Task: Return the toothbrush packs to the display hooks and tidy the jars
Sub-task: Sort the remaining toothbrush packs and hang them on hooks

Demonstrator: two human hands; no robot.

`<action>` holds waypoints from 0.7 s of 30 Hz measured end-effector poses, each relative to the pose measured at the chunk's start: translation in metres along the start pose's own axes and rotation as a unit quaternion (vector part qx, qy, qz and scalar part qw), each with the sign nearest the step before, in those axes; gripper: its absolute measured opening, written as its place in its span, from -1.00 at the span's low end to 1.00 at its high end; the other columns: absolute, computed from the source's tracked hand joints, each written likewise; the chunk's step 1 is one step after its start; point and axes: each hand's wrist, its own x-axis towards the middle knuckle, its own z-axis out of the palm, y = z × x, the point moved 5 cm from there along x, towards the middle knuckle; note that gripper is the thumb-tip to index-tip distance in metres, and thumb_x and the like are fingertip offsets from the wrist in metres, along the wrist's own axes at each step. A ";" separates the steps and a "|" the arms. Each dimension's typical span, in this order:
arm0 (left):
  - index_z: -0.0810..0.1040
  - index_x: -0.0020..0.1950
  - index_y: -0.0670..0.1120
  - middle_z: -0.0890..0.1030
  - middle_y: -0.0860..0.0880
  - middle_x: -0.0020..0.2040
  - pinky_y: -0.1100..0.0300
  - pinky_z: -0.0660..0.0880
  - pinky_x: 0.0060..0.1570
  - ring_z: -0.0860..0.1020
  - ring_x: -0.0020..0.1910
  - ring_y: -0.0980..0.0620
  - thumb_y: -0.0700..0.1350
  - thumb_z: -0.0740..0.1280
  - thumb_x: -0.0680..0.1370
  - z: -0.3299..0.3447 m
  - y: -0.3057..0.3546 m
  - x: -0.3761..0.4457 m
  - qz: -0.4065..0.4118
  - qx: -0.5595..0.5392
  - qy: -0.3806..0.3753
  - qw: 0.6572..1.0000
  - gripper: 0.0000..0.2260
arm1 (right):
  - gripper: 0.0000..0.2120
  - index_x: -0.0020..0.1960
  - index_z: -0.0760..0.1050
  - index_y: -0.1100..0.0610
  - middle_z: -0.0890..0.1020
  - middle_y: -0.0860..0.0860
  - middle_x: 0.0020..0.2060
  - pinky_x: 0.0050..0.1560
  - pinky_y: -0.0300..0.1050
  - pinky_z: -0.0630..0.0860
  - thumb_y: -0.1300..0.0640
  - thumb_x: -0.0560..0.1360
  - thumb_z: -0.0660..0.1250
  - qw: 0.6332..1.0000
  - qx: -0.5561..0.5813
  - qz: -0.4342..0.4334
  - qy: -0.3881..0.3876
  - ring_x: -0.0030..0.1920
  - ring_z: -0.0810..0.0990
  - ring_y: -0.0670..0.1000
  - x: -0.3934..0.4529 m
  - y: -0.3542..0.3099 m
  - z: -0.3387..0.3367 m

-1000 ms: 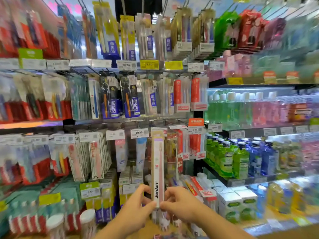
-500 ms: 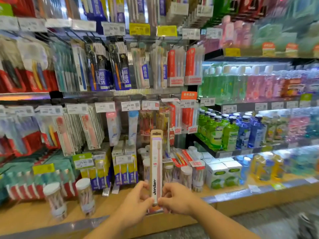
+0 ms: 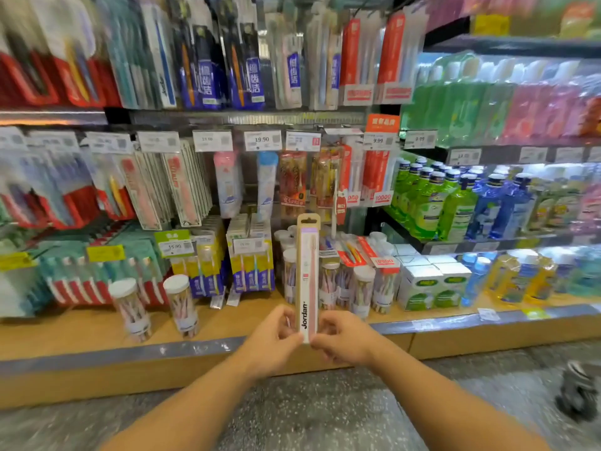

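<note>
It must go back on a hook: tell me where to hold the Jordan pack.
Keep pinching the Jordan pack at its bottom end, left hand and right hand on either edge. It stands upright, so the hang hole at its top stays free for the hook.

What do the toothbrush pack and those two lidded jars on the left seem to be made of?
The toothbrush pack looks like matte brown cardboard, with a punched hanging slot. The two jars look like clear glossy plastic, since brushes show through them; their white lids are probably plastic too.
</note>
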 end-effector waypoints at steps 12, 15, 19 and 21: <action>0.34 0.16 -0.06 0.45 0.01 -0.25 0.21 0.35 -0.42 0.39 -0.37 0.03 -0.14 0.31 0.66 -0.113 -0.012 -0.054 -0.039 0.027 0.100 0.994 -0.84 | -0.87 0.11 0.61 0.11 0.67 0.12 -0.21 -0.31 -0.07 0.52 0.26 0.61 0.35 0.989 0.120 -0.060 -0.067 -0.39 0.57 0.00 0.046 -0.102 0.067; 0.34 0.16 -0.04 0.43 -0.01 -0.20 0.09 0.36 -0.24 0.39 -0.25 -0.01 -0.13 0.31 0.64 -0.169 -0.031 -0.086 -0.062 0.059 0.157 0.984 -0.83 | -0.89 0.02 0.59 0.14 0.66 0.15 -0.22 -0.25 0.01 0.47 0.30 0.61 0.33 0.984 0.121 -0.097 -0.091 -0.40 0.55 0.03 0.060 -0.153 0.111; 0.34 0.17 -0.04 0.42 -0.07 -0.17 0.15 0.32 -0.36 0.35 -0.35 0.04 -0.15 0.30 0.65 -0.231 -0.055 -0.142 -0.095 0.062 0.209 0.971 -0.84 | -0.90 0.06 0.59 0.18 0.63 0.14 -0.28 -0.31 -0.05 0.44 0.30 0.60 0.33 0.975 0.100 -0.141 -0.141 -0.43 0.52 0.05 0.069 -0.214 0.173; 0.34 0.20 -0.01 0.45 -0.13 -0.12 0.12 0.32 -0.37 0.34 -0.40 0.04 -0.12 0.30 0.65 -0.256 -0.065 -0.170 -0.115 0.048 0.223 0.967 -0.82 | -0.89 0.02 0.59 0.10 0.61 0.15 -0.29 -0.31 -0.03 0.44 0.28 0.60 0.33 0.968 0.093 -0.165 -0.163 -0.41 0.51 0.07 0.068 -0.242 0.199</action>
